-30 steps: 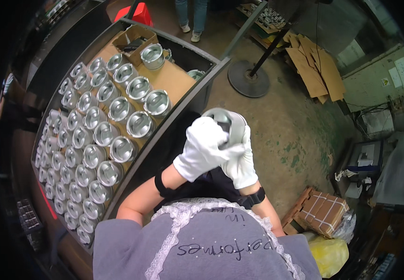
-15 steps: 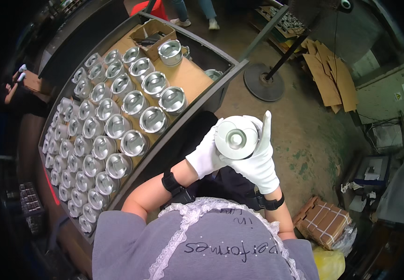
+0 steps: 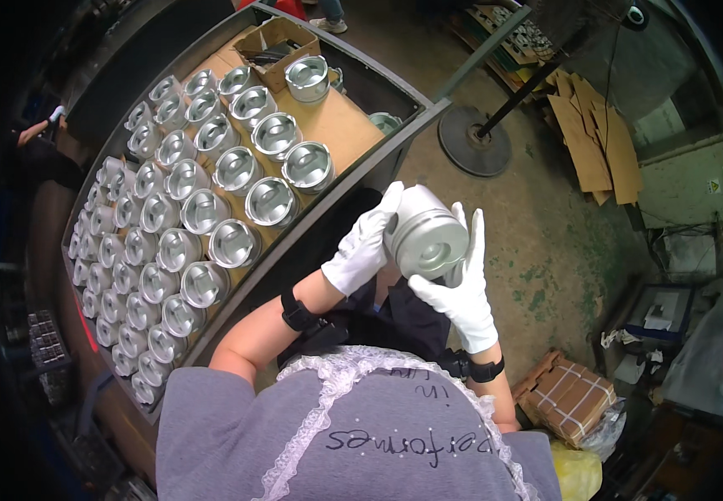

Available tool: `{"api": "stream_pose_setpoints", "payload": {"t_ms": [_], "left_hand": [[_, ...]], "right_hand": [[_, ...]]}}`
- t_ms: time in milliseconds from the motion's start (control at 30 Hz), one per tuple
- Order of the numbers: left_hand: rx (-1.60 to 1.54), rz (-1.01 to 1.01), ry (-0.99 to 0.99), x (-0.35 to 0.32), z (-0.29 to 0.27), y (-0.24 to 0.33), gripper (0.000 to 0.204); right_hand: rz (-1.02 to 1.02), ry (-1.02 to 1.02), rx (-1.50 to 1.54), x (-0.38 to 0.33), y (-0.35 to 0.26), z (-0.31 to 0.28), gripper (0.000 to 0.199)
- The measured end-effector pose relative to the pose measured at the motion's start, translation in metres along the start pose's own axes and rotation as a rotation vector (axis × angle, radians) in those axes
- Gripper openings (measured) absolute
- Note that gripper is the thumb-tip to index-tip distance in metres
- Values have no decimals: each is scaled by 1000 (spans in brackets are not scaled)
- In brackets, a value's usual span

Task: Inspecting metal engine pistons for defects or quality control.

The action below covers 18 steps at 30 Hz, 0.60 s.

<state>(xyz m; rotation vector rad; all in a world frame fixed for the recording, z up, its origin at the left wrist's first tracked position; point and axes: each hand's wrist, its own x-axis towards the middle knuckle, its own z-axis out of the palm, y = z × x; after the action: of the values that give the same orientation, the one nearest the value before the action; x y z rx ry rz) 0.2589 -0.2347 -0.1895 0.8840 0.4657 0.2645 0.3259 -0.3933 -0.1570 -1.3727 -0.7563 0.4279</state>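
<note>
The metal piston (image 3: 427,235) sits between your two white-gloved hands, raised over the concrete floor (image 3: 537,225) just beside the tray's dark rim. Your left hand (image 3: 363,247) wraps its fingers around the piston's left side; your right hand (image 3: 460,288) cups it from below and the right, fingers extended along its wall. To your left, the long cardboard-lined tray (image 3: 341,125) carries rows of matching pistons (image 3: 211,209). A round stand base (image 3: 474,140) and flattened cardboard (image 3: 591,134) lie on the floor.
</note>
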Motion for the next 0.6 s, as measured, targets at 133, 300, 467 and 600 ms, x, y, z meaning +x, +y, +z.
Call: {"api": "stream_pose_setpoints", "payload": {"t_ms": [133, 300, 467, 600], "left_hand": [[822, 253, -108, 3, 7, 27, 41], [1174, 466, -72, -15, 43, 64, 38], [1086, 423, -77, -16, 41, 63, 36], [1118, 476, -92, -11, 37, 59, 37]], "right_hand": [[509, 40, 779, -6, -1, -10, 86], [530, 20, 1113, -26, 36, -10, 66], [719, 105, 1573, -31, 43, -5, 55], [711, 122, 1524, -34, 48, -8, 56]]}}
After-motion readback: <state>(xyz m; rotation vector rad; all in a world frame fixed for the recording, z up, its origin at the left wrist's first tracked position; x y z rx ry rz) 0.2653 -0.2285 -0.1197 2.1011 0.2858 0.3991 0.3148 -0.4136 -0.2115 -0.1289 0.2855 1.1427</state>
